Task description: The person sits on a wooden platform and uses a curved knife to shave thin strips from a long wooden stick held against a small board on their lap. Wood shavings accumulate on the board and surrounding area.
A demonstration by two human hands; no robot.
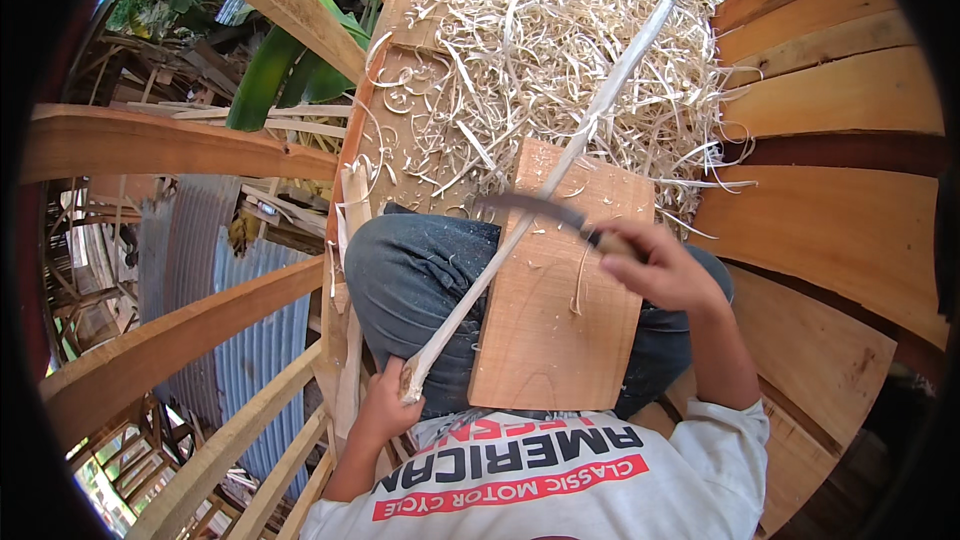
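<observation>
My left hand [388,405] is closed around the near end of a long, pale, peeled wooden stick [607,95]. The stick slants up and to the right, over my left thigh and a flat wooden board [560,340] in my lap. In my right hand [658,265] is the wooden handle of a curved knife [548,210]. Its dark blade, slightly blurred, points left and crosses over the stick about midway. I cannot tell whether the edge touches the wood. A thin curled shaving and small chips lie on the board.
A thick heap of wood shavings [560,40] covers the plank floor [415,90] ahead of me. Wooden slats [820,95] close in the right side. Spaced rails [180,145] line the left, with corrugated metal sheets [255,350] and green leaves [262,80] beyond.
</observation>
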